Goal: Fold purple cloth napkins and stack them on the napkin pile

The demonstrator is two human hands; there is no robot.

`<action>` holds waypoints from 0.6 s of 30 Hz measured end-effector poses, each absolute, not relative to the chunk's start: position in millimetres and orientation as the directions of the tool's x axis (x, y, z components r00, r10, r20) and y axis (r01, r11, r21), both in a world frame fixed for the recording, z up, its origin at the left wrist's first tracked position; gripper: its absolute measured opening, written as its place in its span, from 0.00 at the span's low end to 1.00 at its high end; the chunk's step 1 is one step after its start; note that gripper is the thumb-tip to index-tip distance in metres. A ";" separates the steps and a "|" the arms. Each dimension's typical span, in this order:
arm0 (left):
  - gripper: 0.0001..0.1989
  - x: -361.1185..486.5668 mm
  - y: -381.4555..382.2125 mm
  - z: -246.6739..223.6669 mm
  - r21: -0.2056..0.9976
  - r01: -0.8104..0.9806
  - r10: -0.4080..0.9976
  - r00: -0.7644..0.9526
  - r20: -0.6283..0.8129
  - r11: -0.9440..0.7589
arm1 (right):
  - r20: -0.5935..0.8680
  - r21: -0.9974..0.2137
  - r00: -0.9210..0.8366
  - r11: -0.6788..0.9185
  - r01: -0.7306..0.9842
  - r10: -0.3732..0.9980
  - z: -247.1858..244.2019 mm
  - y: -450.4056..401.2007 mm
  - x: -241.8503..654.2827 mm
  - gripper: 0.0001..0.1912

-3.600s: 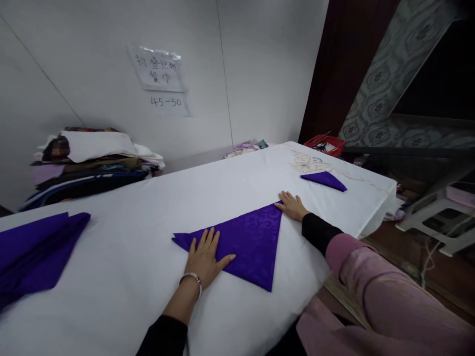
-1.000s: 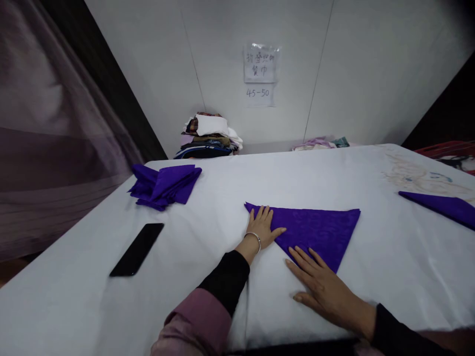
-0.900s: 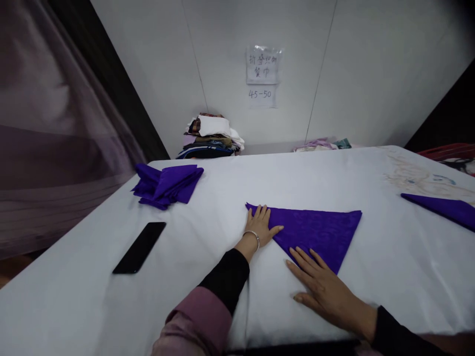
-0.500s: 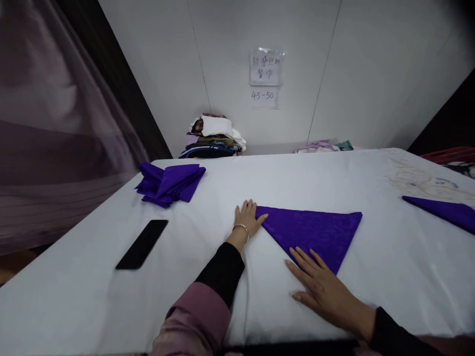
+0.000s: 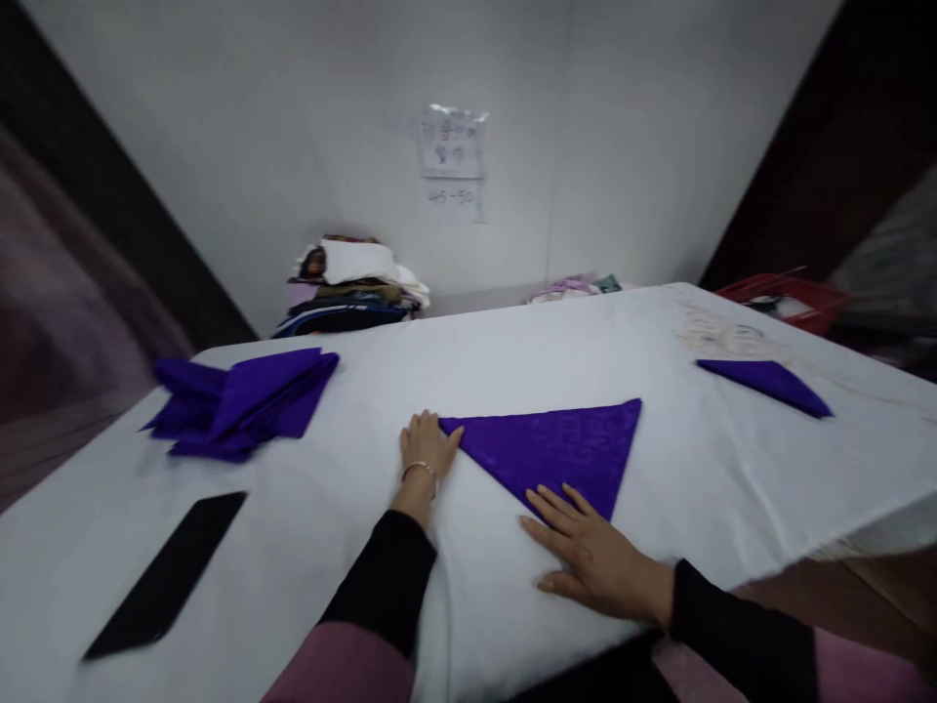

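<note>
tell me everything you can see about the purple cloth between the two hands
The purple cloth lies flat on the white tablecloth, folded into a triangle. Its long edge faces the wall, and one point aims toward the wearer. It looks like smooth woven fabric with a faint tone-on-tone swirling pattern; the layers cannot be counted. The left hand touches its left corner, and the fingers of the right hand rest on its near edge. The right corner is untouched.

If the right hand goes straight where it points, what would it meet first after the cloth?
Probably the left hand, at the purple cloth's left corner; exact heading and depth are unclear.
</note>
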State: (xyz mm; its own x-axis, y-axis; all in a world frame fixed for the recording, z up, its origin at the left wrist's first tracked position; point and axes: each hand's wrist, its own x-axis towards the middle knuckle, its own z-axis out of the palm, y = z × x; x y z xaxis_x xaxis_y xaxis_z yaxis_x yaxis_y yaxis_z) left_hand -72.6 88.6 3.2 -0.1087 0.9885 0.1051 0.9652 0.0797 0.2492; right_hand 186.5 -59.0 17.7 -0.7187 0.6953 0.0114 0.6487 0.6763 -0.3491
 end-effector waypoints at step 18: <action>0.07 -83.9 97.0 22.8 0.608 0.787 0.963 -0.233 0.137 0.104 | 0.044 -0.410 -0.751 0.698 0.587 0.659 22.4 -53.7 182.9 0.37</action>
State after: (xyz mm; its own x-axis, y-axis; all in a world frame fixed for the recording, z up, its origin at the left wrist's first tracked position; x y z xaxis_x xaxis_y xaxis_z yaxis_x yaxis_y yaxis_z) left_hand -83.9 97.0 22.8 -0.2330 0.9628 0.1371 0.7874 0.1041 0.6076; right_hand 182.9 -53.7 22.4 -0.7513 0.6585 0.0444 0.5873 0.6977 -0.4103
